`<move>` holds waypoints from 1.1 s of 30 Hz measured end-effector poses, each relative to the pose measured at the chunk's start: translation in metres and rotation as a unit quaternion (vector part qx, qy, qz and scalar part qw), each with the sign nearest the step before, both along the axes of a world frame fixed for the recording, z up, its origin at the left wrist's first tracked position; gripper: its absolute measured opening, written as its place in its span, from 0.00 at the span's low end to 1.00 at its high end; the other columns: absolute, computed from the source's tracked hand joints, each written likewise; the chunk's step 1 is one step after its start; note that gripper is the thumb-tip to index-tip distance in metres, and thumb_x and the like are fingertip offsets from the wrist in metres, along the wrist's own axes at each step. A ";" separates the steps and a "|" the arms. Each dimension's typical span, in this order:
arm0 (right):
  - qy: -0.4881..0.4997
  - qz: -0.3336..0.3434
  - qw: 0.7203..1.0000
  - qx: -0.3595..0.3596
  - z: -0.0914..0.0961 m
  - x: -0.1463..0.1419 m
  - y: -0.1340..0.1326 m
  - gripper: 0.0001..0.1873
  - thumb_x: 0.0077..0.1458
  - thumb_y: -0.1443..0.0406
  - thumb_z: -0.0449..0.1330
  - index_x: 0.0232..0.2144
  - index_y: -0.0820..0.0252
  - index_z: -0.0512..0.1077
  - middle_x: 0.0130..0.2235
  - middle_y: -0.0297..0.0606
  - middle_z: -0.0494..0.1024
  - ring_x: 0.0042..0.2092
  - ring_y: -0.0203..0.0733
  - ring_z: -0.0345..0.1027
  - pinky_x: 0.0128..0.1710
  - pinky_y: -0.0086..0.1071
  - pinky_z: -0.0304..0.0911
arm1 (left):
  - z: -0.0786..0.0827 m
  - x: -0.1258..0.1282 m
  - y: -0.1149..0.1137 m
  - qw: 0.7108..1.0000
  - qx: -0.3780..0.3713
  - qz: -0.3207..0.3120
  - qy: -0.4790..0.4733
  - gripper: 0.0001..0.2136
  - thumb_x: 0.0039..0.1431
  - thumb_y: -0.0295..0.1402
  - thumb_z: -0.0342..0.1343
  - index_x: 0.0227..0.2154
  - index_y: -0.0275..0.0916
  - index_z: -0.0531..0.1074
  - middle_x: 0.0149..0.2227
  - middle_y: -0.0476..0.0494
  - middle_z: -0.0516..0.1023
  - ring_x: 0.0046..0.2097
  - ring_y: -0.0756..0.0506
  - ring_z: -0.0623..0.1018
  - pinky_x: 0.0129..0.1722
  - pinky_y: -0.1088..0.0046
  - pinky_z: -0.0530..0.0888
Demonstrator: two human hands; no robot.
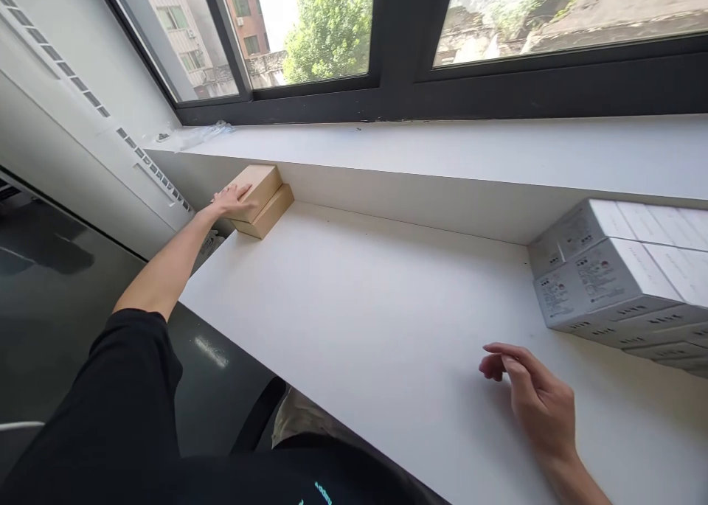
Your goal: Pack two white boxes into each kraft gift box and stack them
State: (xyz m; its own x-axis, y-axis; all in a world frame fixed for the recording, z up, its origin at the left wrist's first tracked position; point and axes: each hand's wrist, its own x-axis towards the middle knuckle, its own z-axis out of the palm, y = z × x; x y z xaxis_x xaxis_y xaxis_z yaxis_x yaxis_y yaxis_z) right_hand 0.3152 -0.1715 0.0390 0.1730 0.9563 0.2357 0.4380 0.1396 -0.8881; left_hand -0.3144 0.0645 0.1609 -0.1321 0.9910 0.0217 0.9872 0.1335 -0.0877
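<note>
Resting open left hand (234, 200) on box (264, 182)

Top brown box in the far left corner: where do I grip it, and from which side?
Probably across its short width, near the end where the left hand lies flat, coming from above. The top brown box sits flat on the lower box, with the sill wall close behind.

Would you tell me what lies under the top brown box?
A second brown box, resting on the white table. The left hand covers part of the top box; both boxes' contents are hidden.
</note>
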 end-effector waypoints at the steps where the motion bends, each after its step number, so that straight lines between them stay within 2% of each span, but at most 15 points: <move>1: -0.002 0.004 1.000 0.001 -0.001 0.000 0.000 0.12 0.59 0.59 0.54 0.31 0.55 0.75 0.24 0.34 0.74 0.26 0.38 0.67 0.31 0.33 0.65 | -0.007 -0.002 0.006 1.000 -0.008 -0.003 -0.002 0.40 0.58 0.56 0.48 0.71 0.46 0.48 0.71 0.31 0.51 0.69 0.26 0.54 0.62 0.40 0.56; 4: -0.005 0.018 1.000 0.003 -0.005 0.000 -0.001 0.12 0.59 0.59 0.53 0.31 0.55 0.75 0.24 0.34 0.74 0.26 0.38 0.66 0.30 0.32 0.64 | -0.020 -0.009 0.009 1.000 0.008 -0.017 -0.025 0.39 0.57 0.52 0.52 0.69 0.46 0.52 0.71 0.31 0.52 0.70 0.27 0.54 0.62 0.40 0.56; 8: -0.009 0.046 0.999 0.003 -0.009 -0.001 -0.002 0.12 0.60 0.59 0.53 0.32 0.55 0.75 0.24 0.33 0.73 0.27 0.37 0.66 0.30 0.31 0.63 | -0.024 -0.017 -0.002 0.997 0.037 -0.051 -0.040 0.34 0.58 0.48 0.52 0.68 0.49 0.56 0.71 0.39 0.54 0.70 0.31 0.55 0.64 0.46 0.55; 11: -0.011 0.061 0.998 -0.001 -0.011 -0.001 -0.002 0.13 0.61 0.59 0.52 0.33 0.55 0.75 0.24 0.33 0.73 0.27 0.37 0.66 0.30 0.31 0.63 | -0.032 -0.019 -0.013 0.990 0.093 -0.088 -0.058 0.30 0.60 0.46 0.50 0.66 0.52 0.60 0.70 0.44 0.57 0.69 0.35 0.57 0.66 0.51 0.53; 14: -0.013 0.064 0.998 -0.008 -0.012 0.000 -0.001 0.13 0.62 0.58 0.52 0.33 0.54 0.75 0.24 0.32 0.73 0.27 0.37 0.66 0.30 0.30 0.63 | -0.051 -0.015 -0.023 0.973 0.182 -0.114 -0.085 0.28 0.61 0.47 0.50 0.64 0.50 0.64 0.70 0.43 0.55 0.70 0.36 0.55 0.67 0.51 0.52; 18: -0.017 0.062 0.998 -0.022 -0.011 0.000 0.000 0.14 0.62 0.57 0.52 0.34 0.55 0.75 0.24 0.33 0.73 0.27 0.37 0.66 0.29 0.30 0.63 | -0.083 -0.009 -0.028 0.925 0.346 -0.061 -0.145 0.36 0.56 0.52 0.57 0.64 0.40 0.62 0.72 0.32 0.46 0.72 0.32 0.47 0.67 0.48 0.50; 21: -0.018 0.068 0.997 -0.031 -0.012 0.000 0.000 0.14 0.62 0.57 0.52 0.34 0.55 0.75 0.25 0.33 0.74 0.27 0.37 0.66 0.30 0.30 0.64 | -0.098 -0.007 -0.027 0.896 0.400 -0.036 -0.191 0.36 0.51 0.54 0.62 0.58 0.38 0.66 0.70 0.27 0.48 0.70 0.31 0.50 0.67 0.48 0.52; 24: -0.028 0.072 0.996 -0.037 -0.015 0.001 -0.001 0.14 0.62 0.57 0.52 0.34 0.55 0.75 0.25 0.34 0.74 0.27 0.37 0.67 0.30 0.30 0.64 | -0.104 -0.003 -0.030 0.886 0.412 -0.050 -0.205 0.31 0.48 0.51 0.65 0.52 0.38 0.68 0.66 0.27 0.56 0.67 0.32 0.56 0.66 0.49 0.54; 27: -0.042 0.076 0.996 -0.036 -0.018 0.003 -0.002 0.14 0.62 0.56 0.52 0.34 0.54 0.75 0.25 0.34 0.74 0.27 0.37 0.67 0.29 0.29 0.64 | -0.108 0.010 -0.037 0.871 0.443 -0.051 -0.205 0.27 0.49 0.46 0.66 0.49 0.39 0.68 0.63 0.28 0.60 0.66 0.33 0.58 0.65 0.49 0.55; 30: -0.048 0.081 0.995 -0.032 -0.019 0.003 -0.002 0.14 0.62 0.57 0.52 0.34 0.54 0.75 0.25 0.33 0.74 0.27 0.37 0.68 0.29 0.29 0.64 | -0.113 0.027 -0.043 0.843 0.496 -0.025 -0.205 0.22 0.51 0.39 0.64 0.47 0.38 0.68 0.61 0.29 0.62 0.65 0.33 0.59 0.65 0.49 0.55; 33: -0.039 0.076 0.996 -0.033 -0.018 0.003 -0.002 0.15 0.63 0.57 0.51 0.34 0.54 0.75 0.25 0.33 0.74 0.27 0.37 0.67 0.28 0.29 0.64 | -0.111 0.037 -0.041 0.803 0.556 0.016 -0.216 0.16 0.56 0.34 0.59 0.46 0.38 0.68 0.57 0.30 0.66 0.62 0.36 0.63 0.64 0.51 0.57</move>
State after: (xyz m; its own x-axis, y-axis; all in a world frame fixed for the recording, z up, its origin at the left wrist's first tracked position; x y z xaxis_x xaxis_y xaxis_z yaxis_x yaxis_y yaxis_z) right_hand 0.3187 -0.1733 0.0211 0.0083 0.9839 0.1785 0.4837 0.1523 -0.8619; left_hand -0.2773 0.0232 0.0499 -0.3906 0.3864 0.8355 0.8880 -0.0811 0.4526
